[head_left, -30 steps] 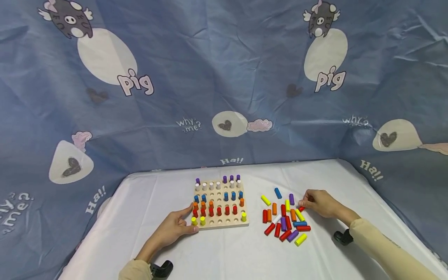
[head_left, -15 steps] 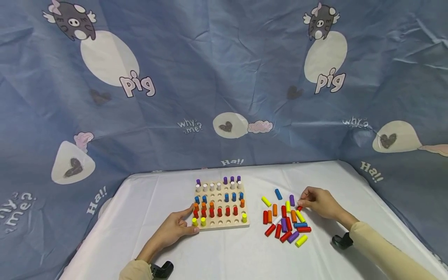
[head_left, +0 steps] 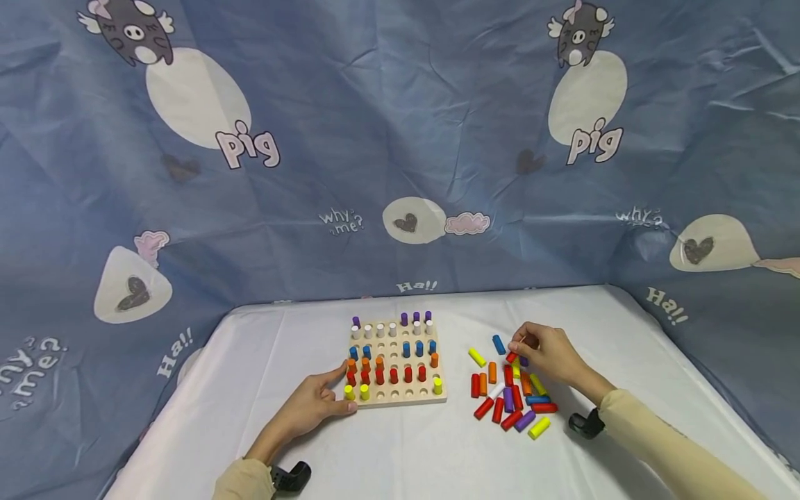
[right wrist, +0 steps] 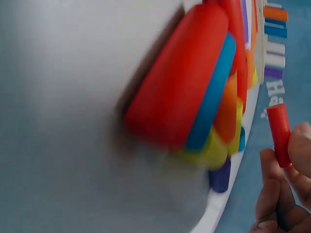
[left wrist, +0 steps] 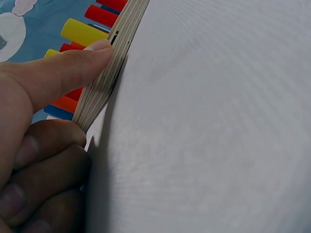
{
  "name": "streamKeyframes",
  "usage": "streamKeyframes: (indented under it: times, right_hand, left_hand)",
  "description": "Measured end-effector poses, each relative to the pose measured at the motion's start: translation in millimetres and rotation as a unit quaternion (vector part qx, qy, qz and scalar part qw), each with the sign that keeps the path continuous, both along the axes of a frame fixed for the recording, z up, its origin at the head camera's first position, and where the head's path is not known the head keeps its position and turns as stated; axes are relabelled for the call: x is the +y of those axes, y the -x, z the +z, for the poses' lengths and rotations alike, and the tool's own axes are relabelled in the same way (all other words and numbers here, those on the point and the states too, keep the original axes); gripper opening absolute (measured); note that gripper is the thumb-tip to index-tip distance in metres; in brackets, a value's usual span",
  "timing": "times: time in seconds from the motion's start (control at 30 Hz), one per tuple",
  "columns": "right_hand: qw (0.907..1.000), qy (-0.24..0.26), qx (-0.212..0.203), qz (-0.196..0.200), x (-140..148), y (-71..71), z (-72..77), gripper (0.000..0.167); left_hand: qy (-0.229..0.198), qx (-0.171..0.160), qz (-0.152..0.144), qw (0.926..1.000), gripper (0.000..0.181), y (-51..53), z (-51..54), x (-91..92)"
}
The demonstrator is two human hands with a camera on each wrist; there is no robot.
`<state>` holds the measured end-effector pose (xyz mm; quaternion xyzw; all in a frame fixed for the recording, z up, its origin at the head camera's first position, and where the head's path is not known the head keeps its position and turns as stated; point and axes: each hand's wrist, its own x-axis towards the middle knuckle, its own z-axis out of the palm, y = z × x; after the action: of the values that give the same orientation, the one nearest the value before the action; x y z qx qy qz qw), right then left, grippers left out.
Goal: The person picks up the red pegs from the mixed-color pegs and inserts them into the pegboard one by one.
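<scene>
A wooden pegboard stands on the table with rows of purple, white, blue, orange, red and yellow pegs upright in its holes; some holes are bare. My left hand holds its near left corner, thumb on the front edge and index finger along the left side. In the left wrist view the thumb lies against the layered wood edge, and the other fingers are curled. Between thumb and fingers, my right hand pinches a red peg above the far side of the loose pegs.
Loose pegs in several colours lie on the white cloth right of the board, among them a blue peg at the back and a yellow peg at the front. A blue printed curtain hangs behind the table.
My right hand has lifted the red peg from the pile's right side and moved left with it. The left hand stays at the pegboard's corner.
</scene>
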<state>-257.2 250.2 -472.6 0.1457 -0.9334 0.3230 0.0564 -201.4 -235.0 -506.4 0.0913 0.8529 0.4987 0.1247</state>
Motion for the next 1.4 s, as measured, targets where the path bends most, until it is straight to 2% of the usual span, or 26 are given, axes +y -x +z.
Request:
streamKeyframes:
  times: [0.13,0.33,0.53,0.8,1.2,1.4]
  right_hand:
    - [0.9997,0.017,0.004,0.017,-13.5,-1.4,2.2,0.011]
    - [0.9980,0.023,0.037,0.047,-31.5,-1.4,5.9,0.006]
    - [0.9957,0.044,0.056,0.060,-51.6,-1.5,10.4,0.006]
    - [0.9941,0.061,0.045,0.078,-74.3,-3.1,13.6,0.007]
    - [0.9893,0.073,0.039,0.120,-101.5,-8.9,4.6,0.008]
    - [0.9884,0.080,0.032,0.125,-112.3,-9.8,-3.3,0.007]
  left_hand:
    - [0.001,0.000,0.001,1.0000,0.098,0.6,0.3,-0.3]
    - [0.005,-0.004,-0.001,1.0000,0.099,0.8,-0.9,-0.9]
    - [0.010,-0.008,0.003,0.9999,0.099,0.7,-1.4,-0.2]
    - [-0.003,-0.005,0.000,1.0000,0.098,0.4,1.0,0.7]
    - [0.000,-0.004,0.004,1.0000,0.097,-1.6,1.0,1.1]
    - [0.004,0.000,0.006,1.0000,0.097,-1.9,1.1,1.0]
